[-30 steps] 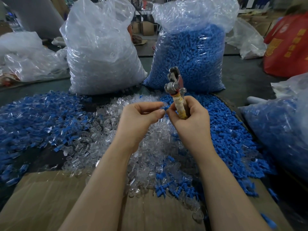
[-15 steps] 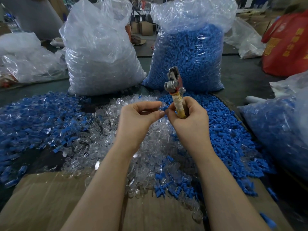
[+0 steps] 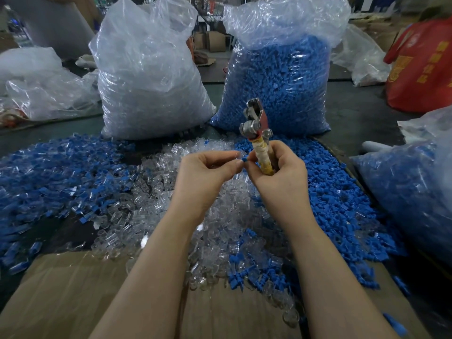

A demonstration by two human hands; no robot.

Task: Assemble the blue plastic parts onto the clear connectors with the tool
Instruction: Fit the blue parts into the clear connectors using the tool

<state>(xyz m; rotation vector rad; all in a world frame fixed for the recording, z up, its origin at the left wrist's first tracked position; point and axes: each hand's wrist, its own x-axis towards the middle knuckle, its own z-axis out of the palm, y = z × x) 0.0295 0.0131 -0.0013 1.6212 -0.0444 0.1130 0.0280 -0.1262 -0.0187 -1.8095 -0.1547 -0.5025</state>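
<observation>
**Hands meeting over the heaps, tool pointing up**

I am sitting at a dark green table (image 3: 354, 113) in a cluttered workroom, with cardboard boxes (image 3: 212, 41) blurred in the background and a red bag (image 3: 423, 69) lying toward the far right corner. A sheet of cardboard (image 3: 61, 297) is covering the near edge. Two tall plastic sacks are standing at the far edge: the sack of clear connectors (image 3: 149, 81) on the left, the sack of blue parts (image 3: 278, 81) just beside it on the right. Another bag of blue pieces (image 3: 411, 192) is leaning in along the right edge, and crumpled clear plastic (image 3: 41, 86) is lying at the far left.

Loose stock is spreading across the middle: a clear pile (image 3: 156, 192) in the centre, a blue pile (image 3: 342, 204) to its right, and a heap mixing blue and clear (image 3: 49, 172) to the left.

My right hand (image 3: 281, 182) is clenching around the tape-wrapped handle of the tool (image 3: 256, 133), above the seam between the clear and blue piles. Its long axis is running nearly upright, leaning slightly away from me, metal head pointing up toward the sacks.

My left hand (image 3: 208, 174) is curling in beside it, fingertips pinching a small blue part (image 3: 244, 159) against my right thumb. Whether a clear connector is in there too, I cannot tell.
</observation>
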